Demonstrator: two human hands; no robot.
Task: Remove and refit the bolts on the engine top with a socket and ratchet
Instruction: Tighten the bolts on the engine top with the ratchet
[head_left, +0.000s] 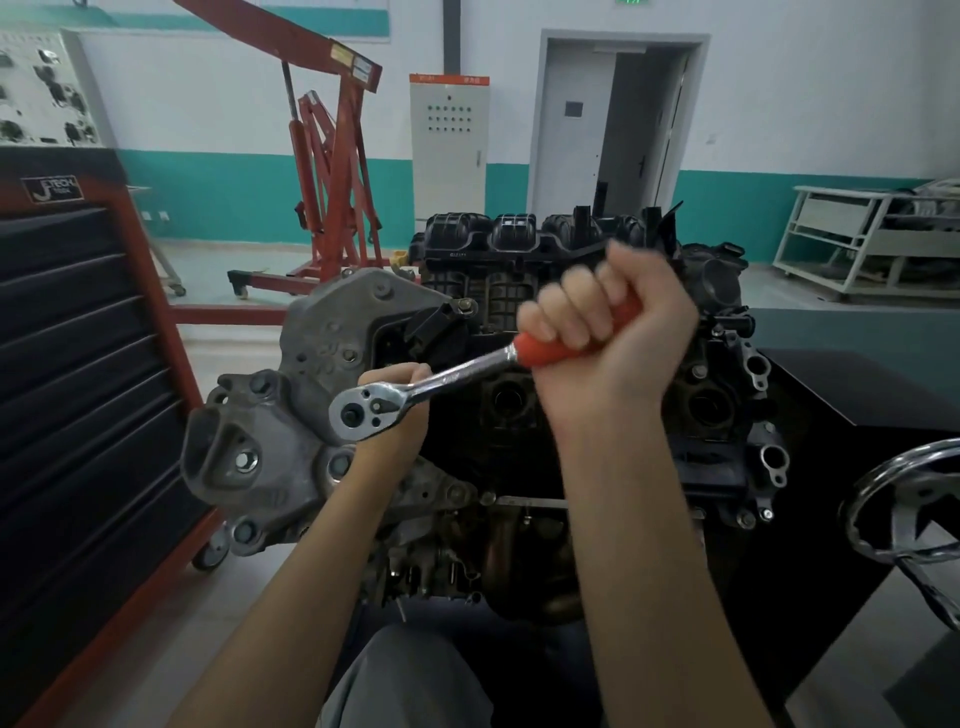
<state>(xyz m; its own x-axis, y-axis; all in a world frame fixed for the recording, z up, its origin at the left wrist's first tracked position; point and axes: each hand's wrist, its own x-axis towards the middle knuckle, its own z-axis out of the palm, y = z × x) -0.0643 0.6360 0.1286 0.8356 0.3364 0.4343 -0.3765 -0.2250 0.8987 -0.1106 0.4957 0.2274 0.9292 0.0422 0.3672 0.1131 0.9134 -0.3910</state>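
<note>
One ratchet (415, 387) over one engine (519, 426): the right hand (608, 332) clenches its orange grip; left hand (395, 410) fingers curl beneath its head, their hold hidden

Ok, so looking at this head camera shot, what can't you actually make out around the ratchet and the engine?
Head view only:
- Socket and bolt: hidden under the ratchet head and behind the left hand.
- Left hand's grip: fingers are behind the ratchet head, so what it holds is unclear.
- Ratchet's orange handle: mostly covered by the right hand.
- Engine top: dark, partly blocked by both forearms.
- Chrome handwheel: cut off by the right edge.
</note>
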